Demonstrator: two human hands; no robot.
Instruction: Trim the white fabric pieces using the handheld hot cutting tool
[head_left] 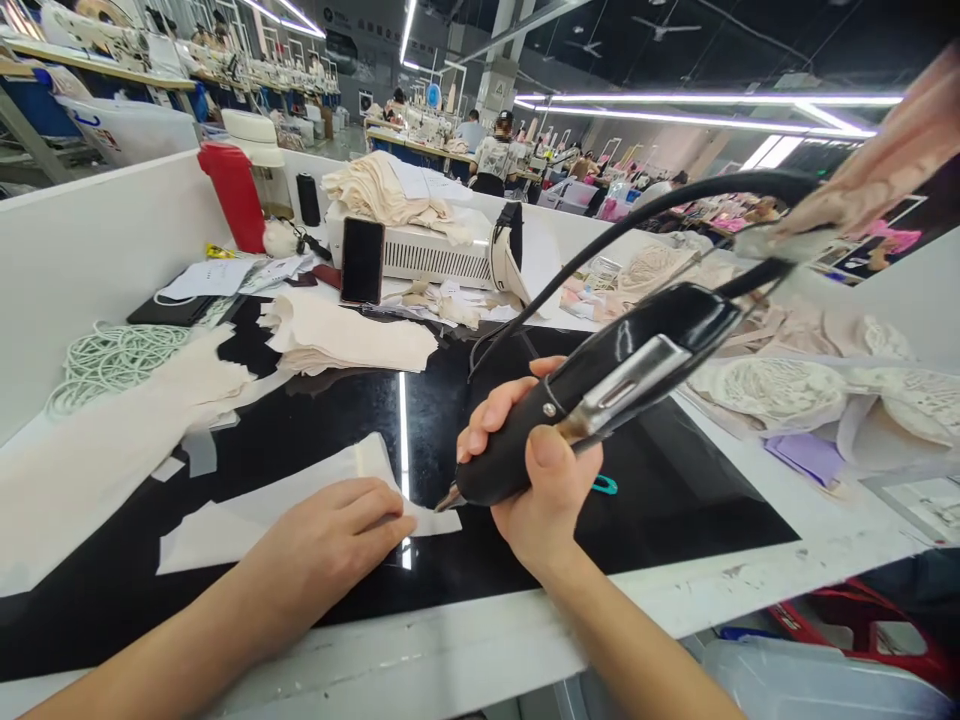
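Observation:
My right hand (551,480) is wrapped around a black corded handheld tool (517,440) with a metal lever along its body and a narrow metal tip. The tip touches or hovers just over the right end of a thin white fabric piece (240,515); I cannot tell which. On that same piece rests my left hand (337,535), its bent fingers pressed together on the cloth close to the tip. The fabric lies on a glossy black board (660,510). Just behind my right hand is a small teal thing (604,485), partly hidden.
Stacked cream fabric (352,335) and a long cream piece (97,450) lie left, near pale green cord (120,355). A phone (361,262) leans against a white vented box (420,255). Lace bra cups (772,390) lie right. The tool's black cable (600,240) arches upper right.

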